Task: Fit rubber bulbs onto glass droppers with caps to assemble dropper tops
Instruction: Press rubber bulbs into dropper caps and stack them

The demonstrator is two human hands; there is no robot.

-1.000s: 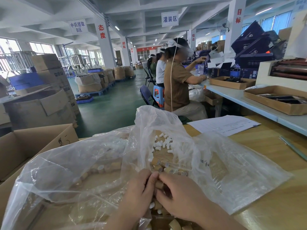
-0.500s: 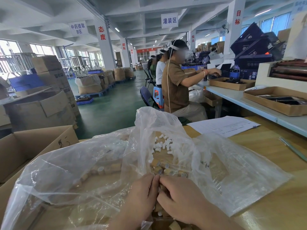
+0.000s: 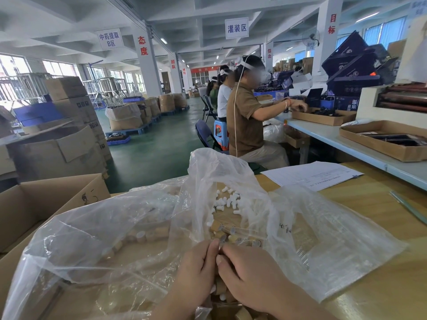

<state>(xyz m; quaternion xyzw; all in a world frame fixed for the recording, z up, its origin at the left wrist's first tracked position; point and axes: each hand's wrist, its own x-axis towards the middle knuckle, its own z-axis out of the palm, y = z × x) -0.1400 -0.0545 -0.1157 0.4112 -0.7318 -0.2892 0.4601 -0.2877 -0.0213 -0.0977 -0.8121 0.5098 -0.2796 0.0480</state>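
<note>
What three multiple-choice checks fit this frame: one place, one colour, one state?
1. Where do the loose rubber bulbs lie?
A) on the paper sheet
B) inside the clear plastic bag
C) on the floor

2. Bulb colour?
A) black
B) white
C) red

3. The left hand and right hand are:
A) flat and far apart
B) raised overhead
C) together, fingers curled on a small part

Answers: B, the bulbs sit within the bag's folds; B, all are plainly white; C, the fingertips meet over a mostly hidden part.
</note>
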